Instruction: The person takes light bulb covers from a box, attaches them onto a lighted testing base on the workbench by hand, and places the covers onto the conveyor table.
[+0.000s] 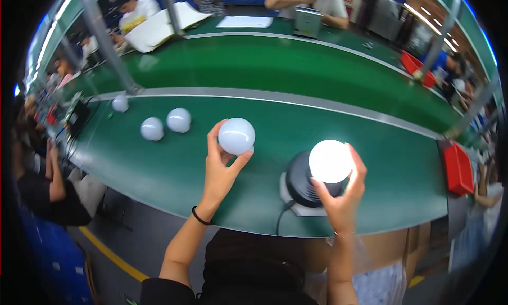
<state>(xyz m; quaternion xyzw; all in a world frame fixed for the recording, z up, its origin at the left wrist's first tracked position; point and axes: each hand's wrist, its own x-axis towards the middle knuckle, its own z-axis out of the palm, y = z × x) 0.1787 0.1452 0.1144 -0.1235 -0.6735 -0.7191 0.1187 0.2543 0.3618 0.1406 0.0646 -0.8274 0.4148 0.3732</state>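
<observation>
My left hand (222, 159) holds an unlit white globe bulb (236, 136) above the green table, thumb and fingers round its sides. To the right, my right hand (344, 183) grips a brightly lit globe bulb (330, 161). That bulb sits over a black round fixture (304, 180) on a pale base, with a black cable running toward the table's near edge. Its lower end is hidden, so I cannot tell whether it is seated. Three more unlit bulbs rest on the left part of the table: one bulb (179, 120), another (152, 129) and a smaller-looking one (120, 103).
A metal rail (254, 96) separates my green table (143, 167) from a green conveyor (238, 56). A red bin (458, 168) stands at the right end, a dark device (78, 114) at the left. People work across the belt and on both sides. Cardboard boxes (381, 252) are below right.
</observation>
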